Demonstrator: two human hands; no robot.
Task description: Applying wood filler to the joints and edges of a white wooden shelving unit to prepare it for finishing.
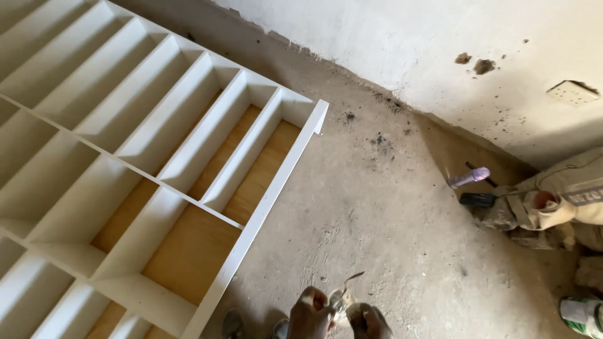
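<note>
Both hands are working together at six o'clock, low in the view. The left hand (311, 312) and the right hand (367, 319) are closing on one small metal tool (344, 292), its thin curved tip sticking up toward twelve o'clock between them. A white shelf unit (151, 144) is lying flat at nine o'clock on the concrete floor (377, 207). At three o'clock a hammer (471, 182) is resting beside a bundled jacket (559, 198)

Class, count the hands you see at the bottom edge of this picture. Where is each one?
2. The left hand and the right hand sit side by side at bottom centre, together gripping a small metal tool. Fingers are partly cropped.
</note>
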